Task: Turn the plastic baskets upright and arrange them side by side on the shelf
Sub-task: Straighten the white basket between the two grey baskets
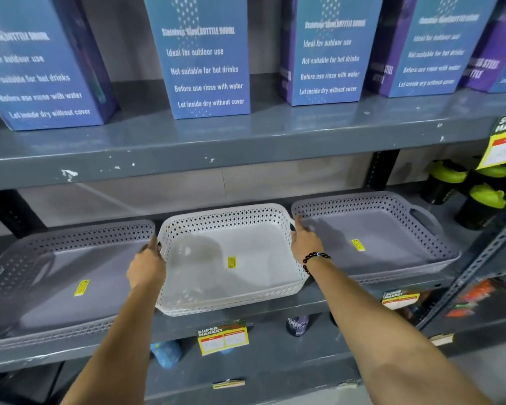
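Three shallow perforated plastic baskets stand upright in a row on the grey shelf (275, 314). The white basket (246, 276) is in the middle, with a grey basket (70, 287) to its left and another grey basket (392, 238) to its right. Each has a yellow sticker on its floor. My left hand (146, 268) grips the white basket's left rim. My right hand (306, 241) rests on its right rim, fingers reaching toward the handle between the white and right grey baskets. The white basket's front edge juts slightly past the shelf edge.
Blue and purple bottle boxes (205, 59) stand on the upper shelf (246, 141). Black bottles with green lids (485, 197) sit right of the baskets. Price tags (222, 340) hang on the shelf edges, and a slotted metal upright (479, 258) rises at the right.
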